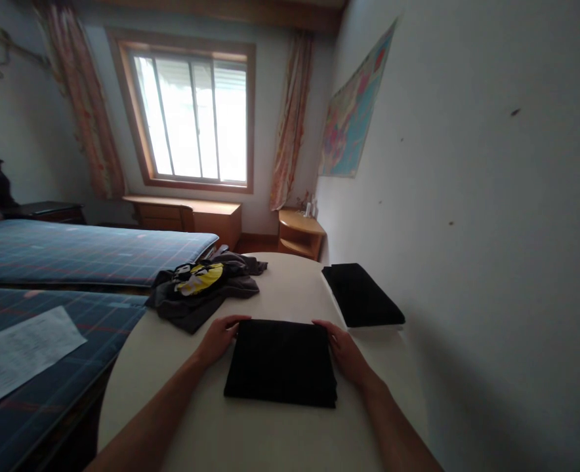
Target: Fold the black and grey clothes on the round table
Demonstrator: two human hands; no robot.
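Observation:
A folded black garment [283,360], roughly rectangular, lies flat on the white table [270,446] in front of me. My left hand [220,337] is at its far left corner, fingers bent over the edge. At the far right corner, my right hand [344,347] grips the cloth in the same way. Both thumbs are hard to make out. To the right, by the wall, rests a second folded black garment [363,295] with something white beneath it. A crumpled dark grey shirt [226,288] with a yellow print lies at the table's far left.
Two beds with blue plaid mattresses [98,255] stand on the left; a sheet of paper [24,354] lies on the nearer one. The wall [491,262] runs close along the right. Beyond the table are a wooden corner shelf [302,223] and a window [191,118].

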